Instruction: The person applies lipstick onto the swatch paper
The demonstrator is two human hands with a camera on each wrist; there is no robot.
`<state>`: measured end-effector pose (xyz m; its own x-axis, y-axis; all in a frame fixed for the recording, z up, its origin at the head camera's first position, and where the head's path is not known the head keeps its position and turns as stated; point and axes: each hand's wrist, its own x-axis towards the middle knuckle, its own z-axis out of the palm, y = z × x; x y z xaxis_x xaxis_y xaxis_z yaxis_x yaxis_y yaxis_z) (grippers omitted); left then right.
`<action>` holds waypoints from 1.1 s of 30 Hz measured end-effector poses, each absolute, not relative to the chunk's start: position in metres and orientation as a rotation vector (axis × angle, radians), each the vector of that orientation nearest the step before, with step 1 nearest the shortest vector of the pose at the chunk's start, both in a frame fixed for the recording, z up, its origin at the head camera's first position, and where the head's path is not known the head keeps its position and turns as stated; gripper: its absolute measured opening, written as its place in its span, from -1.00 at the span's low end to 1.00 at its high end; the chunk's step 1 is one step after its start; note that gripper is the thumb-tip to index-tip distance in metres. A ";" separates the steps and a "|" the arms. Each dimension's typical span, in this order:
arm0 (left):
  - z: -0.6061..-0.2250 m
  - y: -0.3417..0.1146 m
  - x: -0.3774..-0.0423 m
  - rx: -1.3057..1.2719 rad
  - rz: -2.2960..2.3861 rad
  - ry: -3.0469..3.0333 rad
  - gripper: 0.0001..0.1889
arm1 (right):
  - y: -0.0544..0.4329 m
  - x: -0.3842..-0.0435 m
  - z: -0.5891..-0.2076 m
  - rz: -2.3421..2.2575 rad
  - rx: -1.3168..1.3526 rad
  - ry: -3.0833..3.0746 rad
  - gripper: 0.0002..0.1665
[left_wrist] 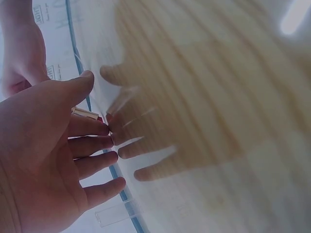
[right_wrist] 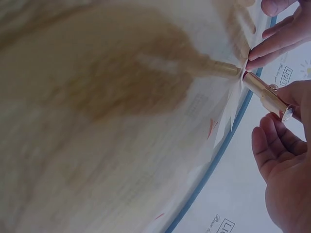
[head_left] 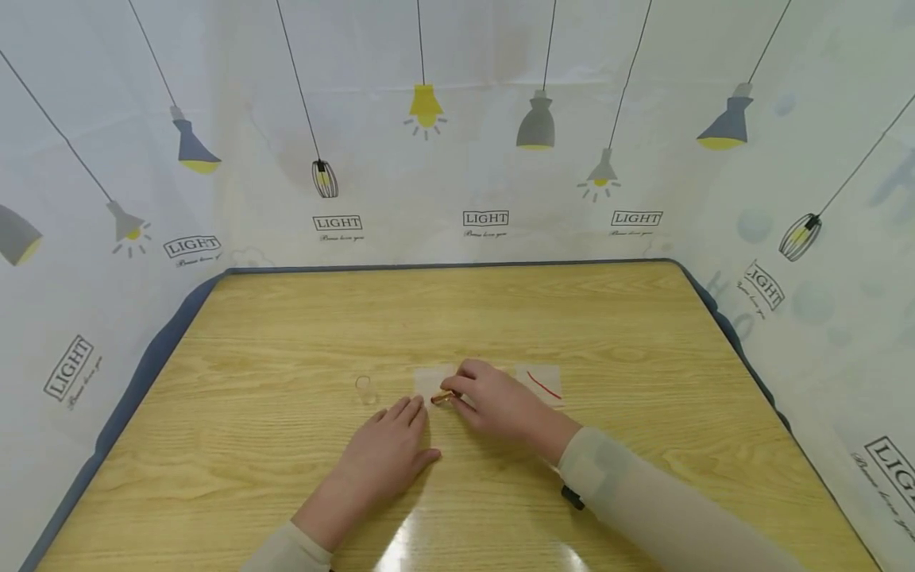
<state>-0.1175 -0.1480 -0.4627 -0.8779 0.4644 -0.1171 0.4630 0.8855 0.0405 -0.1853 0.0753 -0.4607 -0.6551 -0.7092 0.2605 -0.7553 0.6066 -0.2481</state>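
My right hand pinches a gold lipstick between thumb and fingers, its red tip pointing left and down onto a small pale sheet of paper. In the right wrist view the lipstick slants with its tip against the paper; whether it has left a mark there is hidden. My left hand lies with straight, slightly spread fingers, the fingertips at the paper's lower left edge. To the left of the paper, a clear cap sits on the table.
Right of my right hand, another pale paper bears a curved red line. The wooden table is edged by a blue border. White curtain-like walls printed with lamps surround it on three sides.
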 end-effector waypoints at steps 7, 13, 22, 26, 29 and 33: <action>-0.458 -0.148 -0.116 0.708 0.039 2.919 -0.26 | 0.074 -0.184 -0.461 0.425 1.275 -2.623 -0.75; -0.458 -0.149 -0.117 0.718 0.026 2.918 -0.27 | 0.074 -0.181 -0.460 0.401 1.293 -2.582 -0.75; -0.459 -0.148 -0.119 0.712 0.052 2.905 -0.28 | 0.075 -0.185 -0.459 0.453 1.233 -2.708 -0.71; -0.458 -0.148 -0.119 0.706 0.065 2.898 -0.29 | 0.075 -0.189 -0.459 0.455 1.195 -2.746 -0.69; -0.457 -0.148 -0.119 0.707 0.071 2.898 -0.30 | 0.075 -0.192 -0.455 0.465 1.158 -2.790 -0.67; -0.458 -0.147 -0.120 0.707 0.079 2.898 -0.31 | 0.074 -0.196 -0.452 0.475 1.112 -2.820 -0.67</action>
